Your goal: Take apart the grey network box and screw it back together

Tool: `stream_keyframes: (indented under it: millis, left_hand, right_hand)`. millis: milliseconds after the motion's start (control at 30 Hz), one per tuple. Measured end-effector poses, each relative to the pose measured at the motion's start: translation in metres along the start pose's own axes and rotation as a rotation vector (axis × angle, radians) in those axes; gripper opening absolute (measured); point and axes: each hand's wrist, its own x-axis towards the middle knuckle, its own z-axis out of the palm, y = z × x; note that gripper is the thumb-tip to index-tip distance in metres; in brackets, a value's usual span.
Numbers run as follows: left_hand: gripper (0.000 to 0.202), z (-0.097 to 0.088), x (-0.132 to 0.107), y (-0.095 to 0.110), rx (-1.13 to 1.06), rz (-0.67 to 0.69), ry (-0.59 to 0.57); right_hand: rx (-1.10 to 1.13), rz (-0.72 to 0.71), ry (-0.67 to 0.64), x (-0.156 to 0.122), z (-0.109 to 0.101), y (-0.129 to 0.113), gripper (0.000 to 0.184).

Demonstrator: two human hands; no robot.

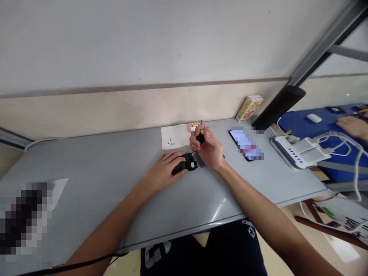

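My left hand (165, 170) lies over a small black device (175, 168) and grips it against the desk, fingers along its far side and thumb at the near side. A green circuit board shows on the device beside a white label. My right hand (209, 146) is wrapped round a screwdriver with a black and yellow handle (201, 137). Its thin shaft points down at the device's far right part; whether the tip touches a screw is too small to tell. Several tiny dark screws (171, 142) lie on a white paper sheet (179, 132) beyond my hands.
On the grey desk (115, 153), an orange cartoon piece (193, 127) lies by the paper. To the right are a phone (244, 143), a small box (249, 108), a black cylinder (278, 107) and a power strip (296, 155) with white cables. Another person's hand (352, 126) is at a blue table.
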Motion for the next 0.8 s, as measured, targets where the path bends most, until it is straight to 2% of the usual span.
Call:
stream_keyframes:
  millis: [300, 600, 800]
  left_hand:
    - [0.029, 0.0030, -0.0010, -0.0012, 0.002, 0.010, 0.029]
    - [0.027, 0.0037, 0.0002, 0.0039, -0.015, -0.035, 0.032]
    - [0.028, 0.0045, -0.0010, 0.0034, -0.034, -0.022, 0.055]
  right_hand:
    - [-0.049, -0.015, 0.064, 0.0033, -0.0008, 0.0019, 0.025]
    - [-0.045, 0.030, 0.019, 0.0054, -0.0044, -0.0006, 0.034]
    - [0.018, -0.031, 0.026, 0.0017, -0.0022, 0.0013, 0.025]
